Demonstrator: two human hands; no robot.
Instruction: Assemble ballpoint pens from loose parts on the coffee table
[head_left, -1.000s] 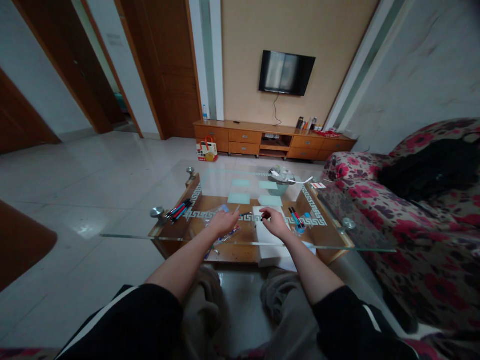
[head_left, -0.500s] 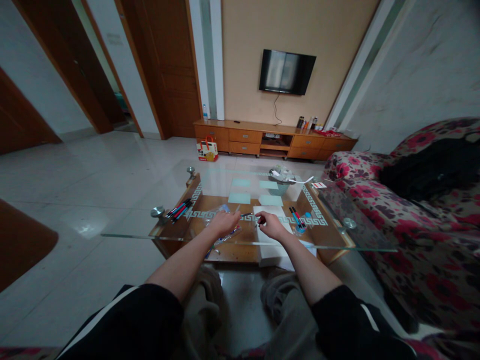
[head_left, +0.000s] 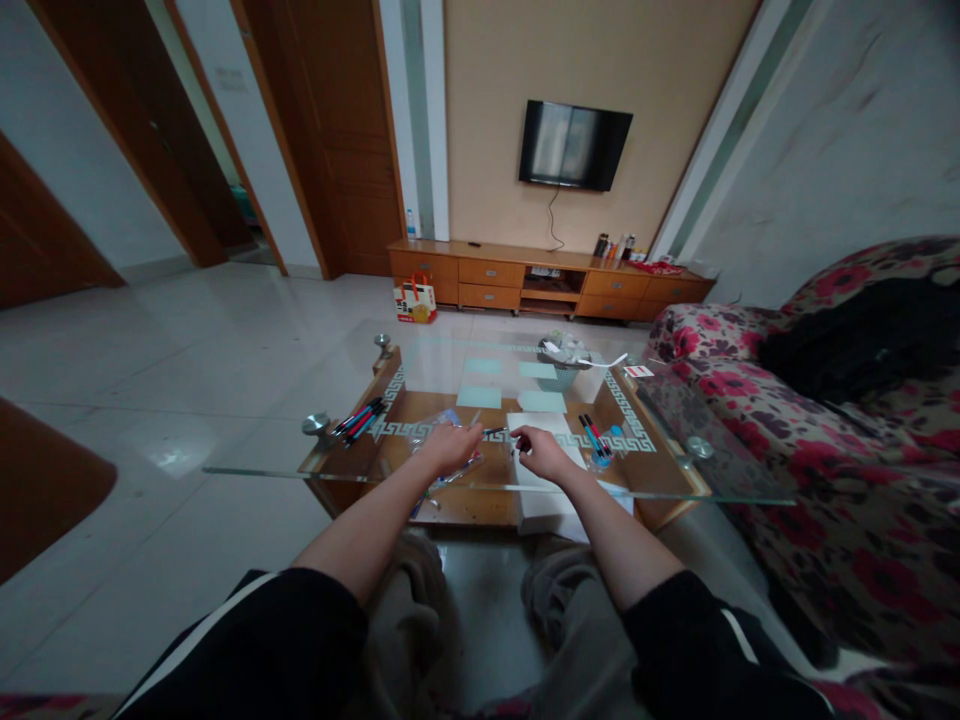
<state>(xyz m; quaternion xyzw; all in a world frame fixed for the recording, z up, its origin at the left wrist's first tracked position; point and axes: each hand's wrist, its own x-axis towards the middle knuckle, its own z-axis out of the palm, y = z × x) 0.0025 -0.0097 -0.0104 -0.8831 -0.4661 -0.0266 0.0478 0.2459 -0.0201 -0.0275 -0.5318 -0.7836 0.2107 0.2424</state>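
Your left hand [head_left: 448, 447] rests on a crinkled clear plastic bag [head_left: 435, 425] lying on the glass surface [head_left: 675, 440], its fingers pinched around the end of a thin dark pen [head_left: 493, 431]. Your right hand [head_left: 545, 453] sits at 3 o'clock of the left, just beside it, with thumb and forefinger closed on something small and dark. Whether that is the pen's other end or its cap is too small to tell. The pen lies almost level between the two hands, above the edge of a flat white sheet of paper [head_left: 551, 428] that is rectangular and matte.

The surface is a smooth transparent slab with a pale key-pattern border, carried on a glossy brown wooden frame with round metal studs [head_left: 316, 425] at its corners. At 9 o'clock of your left hand, a loose bundle of slim pens [head_left: 360, 417] with red, blue and black barrels lies near the corner. At 3 o'clock of your right hand, a few more markers [head_left: 595, 436] lie on a blue object. At 12 o'clock, further off, a small woven basket [head_left: 559, 376] holds crumpled white scraps. A sofa [head_left: 825, 450] in dark floral fabric runs along the right.
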